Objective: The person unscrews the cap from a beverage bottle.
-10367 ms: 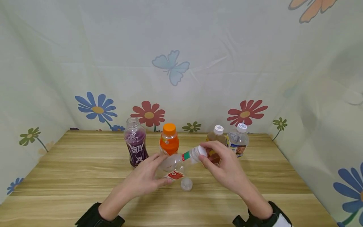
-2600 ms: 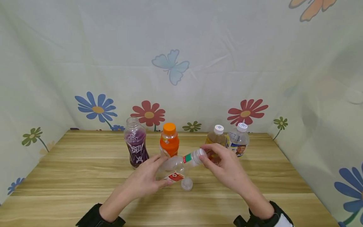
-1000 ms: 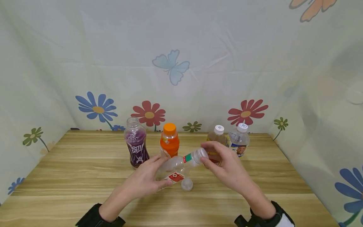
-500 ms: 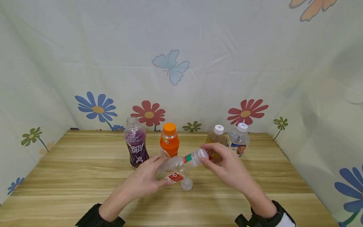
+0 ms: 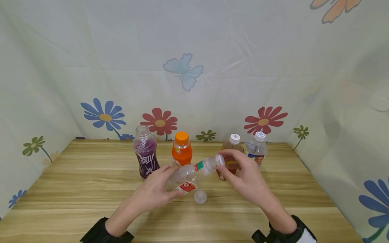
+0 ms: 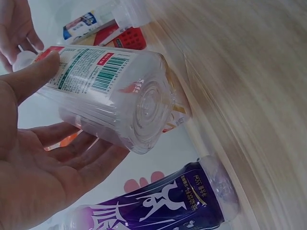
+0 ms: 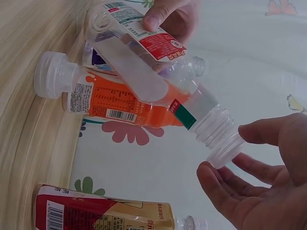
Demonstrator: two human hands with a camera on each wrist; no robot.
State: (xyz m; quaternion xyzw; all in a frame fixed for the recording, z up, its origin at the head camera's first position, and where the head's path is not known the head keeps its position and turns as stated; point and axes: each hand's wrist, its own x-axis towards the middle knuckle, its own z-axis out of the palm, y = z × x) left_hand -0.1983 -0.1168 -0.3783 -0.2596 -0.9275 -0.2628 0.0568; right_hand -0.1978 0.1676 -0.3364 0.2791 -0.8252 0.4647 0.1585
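Observation:
A clear plastic bottle (image 5: 182, 179) with a red label and a green neck band is tilted above the table, neck up to the right. Around its lower body, my left hand (image 5: 156, 190) grips with the thumb on the label side and the fingers beneath. The right wrist view shows my right hand (image 7: 268, 177) pinching a translucent cap (image 7: 226, 149) at the threaded mouth between thumb and fingertips. How far the cap is screwed on I cannot tell. Below the bottle, another translucent cap (image 5: 200, 196) stands on the table.
Behind the left hand stands an uncapped purple drink bottle (image 5: 146, 155). An orange-capped bottle (image 5: 181, 150) is behind the held one. Behind the right hand stand a brown drink bottle (image 5: 232, 145) and a clear bottle (image 5: 256, 146), both white-capped. A flowered cloth (image 5: 194, 40) hangs behind the table.
Over the last half second the bottle's mouth and the right hand have shifted slightly up and right. The left hand keeps its grip. The standing bottles and the loose cap have stayed put.

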